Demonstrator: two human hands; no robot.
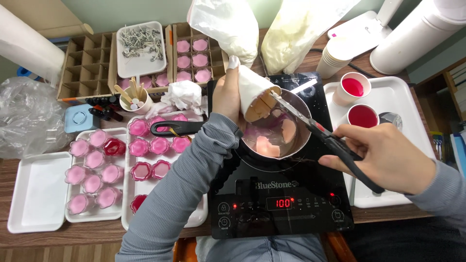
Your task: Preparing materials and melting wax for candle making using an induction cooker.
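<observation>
My left hand (226, 94) holds a white paper cup (253, 88) tipped on its side over a small metal pot (297, 104). My right hand (386, 154) grips black-handled scissors (326, 137), their blades open at the cup's rim, which is cut into strips. Peach-coloured wax pieces (268, 145) lie in pink liquid inside the pot. The pot sits on a black induction cooker (279, 194) with a lit red display, and its black handle (175, 128) points left under my forearm.
White trays (39, 191) at left hold several pink flower-shaped candles (139, 147). Behind are cardboard divider boxes (87, 63), a tray of metal wick holders (141, 46) and plastic bags of white wax (291, 34). Two cups of red liquid (363, 116) stand on a right-hand tray.
</observation>
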